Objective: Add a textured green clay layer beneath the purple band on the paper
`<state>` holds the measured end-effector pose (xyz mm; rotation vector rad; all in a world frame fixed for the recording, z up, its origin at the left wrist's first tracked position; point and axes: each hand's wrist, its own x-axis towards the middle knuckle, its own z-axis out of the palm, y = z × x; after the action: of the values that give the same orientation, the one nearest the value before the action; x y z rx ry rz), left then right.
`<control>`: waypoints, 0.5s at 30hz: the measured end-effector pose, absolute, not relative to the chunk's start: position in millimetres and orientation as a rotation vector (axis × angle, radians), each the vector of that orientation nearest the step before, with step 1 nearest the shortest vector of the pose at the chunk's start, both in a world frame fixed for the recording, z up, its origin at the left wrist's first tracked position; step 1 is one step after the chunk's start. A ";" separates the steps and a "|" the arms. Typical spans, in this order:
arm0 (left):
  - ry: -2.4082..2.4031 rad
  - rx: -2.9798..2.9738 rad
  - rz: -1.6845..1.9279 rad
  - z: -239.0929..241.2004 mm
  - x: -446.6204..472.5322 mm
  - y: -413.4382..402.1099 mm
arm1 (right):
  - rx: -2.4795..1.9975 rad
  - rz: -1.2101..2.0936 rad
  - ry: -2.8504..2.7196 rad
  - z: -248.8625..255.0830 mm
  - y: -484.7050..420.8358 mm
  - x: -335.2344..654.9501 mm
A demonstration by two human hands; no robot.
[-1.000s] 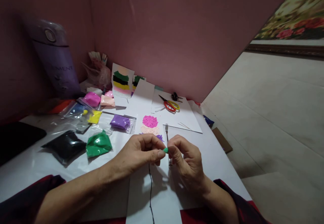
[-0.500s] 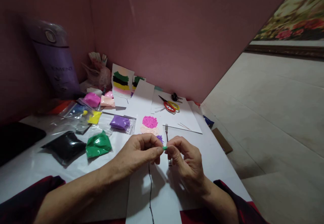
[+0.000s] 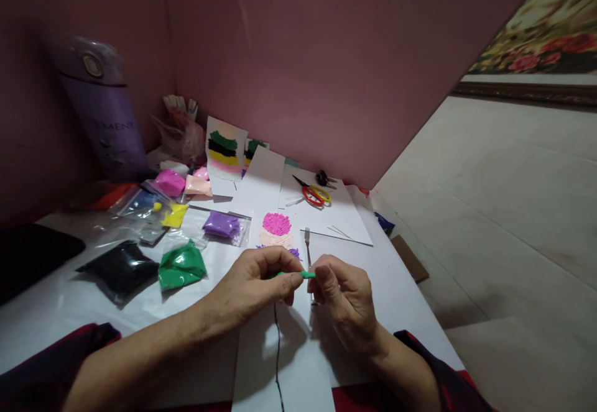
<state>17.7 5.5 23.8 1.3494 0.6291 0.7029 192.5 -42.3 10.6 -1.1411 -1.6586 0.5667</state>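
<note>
A thin roll of green modelling clay (image 3: 308, 274) bridges the gap between my two hands. My left hand (image 3: 265, 278) pinches it between thumb and fingers, and a bit of green shows behind the thumb. On the other end, my right hand (image 3: 342, 291) has its thumb and fingertips closed. Under the hands lies white paper bearing a pink clay patch (image 3: 277, 224), a peach patch (image 3: 275, 238) and some purple clay, partly hidden. A dark line (image 3: 278, 356) runs down this paper toward me. Just beyond my right hand lies a metal fork (image 3: 307, 244).
Bagged clay lies at left: green (image 3: 181, 267), black (image 3: 121, 269), purple (image 3: 221, 225) and yellow (image 3: 175, 215). Scissors (image 3: 313, 193) rest on white paper farther back. A purple bottle (image 3: 100, 107) stands at far left, and a striped colour card (image 3: 224, 149) leans at the back.
More of the green clay now shows between my fingers, stretching slightly farther right. My right thumb has lifted a little; both hands otherwise stay in place.
</note>
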 end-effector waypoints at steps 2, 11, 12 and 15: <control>0.609 1.361 0.718 22.2 17.3 6.0 | -1.104 0.577 -1.658 9.9 -41.7 193.4; 0.636 1.349 0.731 22.6 17.3 5.3 | -1.100 0.508 -1.696 15.1 -43.8 188.4; 0.636 1.345 0.733 23.4 17.4 4.8 | -1.115 0.524 -1.692 15.3 -43.8 188.4; 0.626 1.331 0.739 25.5 17.9 3.3 | -1.131 0.555 -1.683 14.8 -43.2 189.4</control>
<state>17.9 3.3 25.5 1.3310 0.6259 0.7391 189.4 -43.2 14.8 -1.1308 -1.6828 0.5546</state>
